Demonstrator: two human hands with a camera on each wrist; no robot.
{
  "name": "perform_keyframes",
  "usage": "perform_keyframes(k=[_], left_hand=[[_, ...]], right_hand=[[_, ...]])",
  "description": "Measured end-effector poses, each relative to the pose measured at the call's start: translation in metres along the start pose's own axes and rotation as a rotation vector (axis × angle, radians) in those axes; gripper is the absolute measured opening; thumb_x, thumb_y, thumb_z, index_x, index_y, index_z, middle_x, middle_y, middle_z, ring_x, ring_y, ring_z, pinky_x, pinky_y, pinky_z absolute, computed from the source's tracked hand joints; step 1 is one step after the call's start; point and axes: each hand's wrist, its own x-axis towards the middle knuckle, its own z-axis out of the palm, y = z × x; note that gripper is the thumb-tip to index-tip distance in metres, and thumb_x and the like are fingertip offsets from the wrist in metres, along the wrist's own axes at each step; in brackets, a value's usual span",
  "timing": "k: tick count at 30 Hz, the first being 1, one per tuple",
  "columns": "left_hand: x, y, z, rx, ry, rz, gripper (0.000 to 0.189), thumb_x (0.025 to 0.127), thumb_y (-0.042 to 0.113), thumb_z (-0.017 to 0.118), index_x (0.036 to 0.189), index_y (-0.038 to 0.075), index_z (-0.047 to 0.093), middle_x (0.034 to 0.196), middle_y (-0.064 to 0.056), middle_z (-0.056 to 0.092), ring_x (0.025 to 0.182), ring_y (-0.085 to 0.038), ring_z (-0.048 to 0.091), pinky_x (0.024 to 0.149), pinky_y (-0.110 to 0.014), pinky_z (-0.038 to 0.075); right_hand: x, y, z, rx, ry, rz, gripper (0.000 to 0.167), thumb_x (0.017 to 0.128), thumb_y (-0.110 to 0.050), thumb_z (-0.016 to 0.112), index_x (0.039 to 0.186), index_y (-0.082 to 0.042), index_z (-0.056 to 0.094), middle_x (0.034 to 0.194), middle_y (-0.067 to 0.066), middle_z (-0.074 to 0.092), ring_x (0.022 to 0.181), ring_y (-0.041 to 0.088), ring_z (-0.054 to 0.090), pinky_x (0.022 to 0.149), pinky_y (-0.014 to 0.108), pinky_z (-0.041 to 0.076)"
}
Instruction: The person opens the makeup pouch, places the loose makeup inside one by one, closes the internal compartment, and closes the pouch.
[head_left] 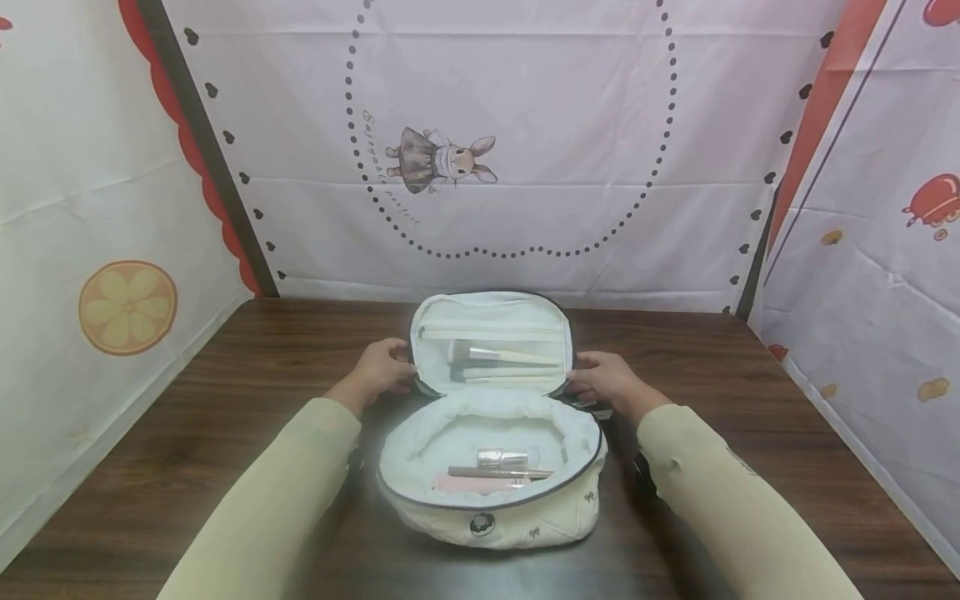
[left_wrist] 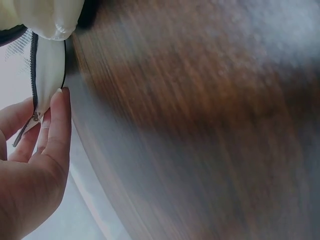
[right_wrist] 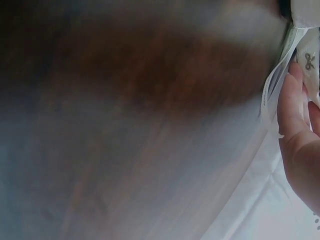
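Note:
A cream cosmetic bag (head_left: 495,521) with dark piping stands unzipped on the table, its lid (head_left: 491,304) raised behind it. Makeup brushes (head_left: 510,357) show through the lid's clear pocket. Inside the bag lie a pink item (head_left: 480,484), a brown pencil-like stick (head_left: 487,472) and a silver-capped bottle (head_left: 506,457). My left hand (head_left: 382,367) grips the lid's left edge; in the left wrist view its thumb and fingers (left_wrist: 61,117) are on either side of the zipper edge. My right hand (head_left: 606,379) holds the lid's right edge, partly cut off in the right wrist view.
The dark wooden table (head_left: 187,467) extends on both sides of the bag. Printed white cloth (head_left: 570,125) hangs behind it and along both sides. In the right wrist view a pale strap or ribbon (right_wrist: 270,95) hangs beside my right hand.

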Motion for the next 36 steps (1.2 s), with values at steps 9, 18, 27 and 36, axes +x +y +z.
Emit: perform_keyframes(k=[9, 18, 27, 36], left_hand=[[0.005, 0.002, 0.0, -0.015, 0.009, 0.003, 0.061, 0.089, -0.005, 0.057, 0.144, -0.007, 0.032, 0.132, -0.032, 0.047, 0.107, -0.041, 0.06, 0.074, -0.036, 0.059], [0.004, 0.005, -0.001, -0.012, 0.031, 0.007, 0.06, 0.091, -0.005, 0.056, 0.146, -0.003, 0.032, 0.136, -0.029, 0.045, 0.108, -0.039, 0.06, 0.077, -0.036, 0.058], [0.003, 0.007, -0.004, -0.026, 0.056, 0.057, 0.06, 0.09, -0.007, 0.055, 0.146, -0.001, 0.033, 0.139, -0.026, 0.044, 0.114, -0.039, 0.057, 0.08, -0.033, 0.058], [-0.001, 0.005, -0.007, -0.015, 0.08, 0.149, 0.049, 0.089, -0.01, 0.055, 0.136, -0.002, 0.044, 0.135, -0.023, 0.047, 0.112, -0.038, 0.058, 0.081, -0.036, 0.057]], right_hand=[[0.006, 0.001, -0.001, 0.021, 0.008, 0.004, 0.062, 0.094, -0.006, 0.059, 0.145, 0.012, 0.027, 0.127, 0.034, 0.054, 0.107, 0.038, 0.064, 0.083, 0.04, 0.057], [0.007, -0.002, 0.001, 0.025, 0.058, 0.022, 0.064, 0.095, -0.008, 0.058, 0.147, 0.007, 0.026, 0.127, 0.032, 0.055, 0.11, 0.038, 0.062, 0.087, 0.042, 0.055], [0.01, -0.002, -0.002, 0.043, 0.057, -0.021, 0.066, 0.094, -0.005, 0.058, 0.149, 0.007, 0.022, 0.141, 0.032, 0.041, 0.112, 0.041, 0.06, 0.091, 0.042, 0.053], [0.004, -0.011, -0.005, 0.04, 0.081, -0.05, 0.068, 0.092, -0.002, 0.059, 0.149, 0.005, 0.023, 0.145, 0.033, 0.033, 0.109, 0.045, 0.06, 0.092, 0.046, 0.052]])
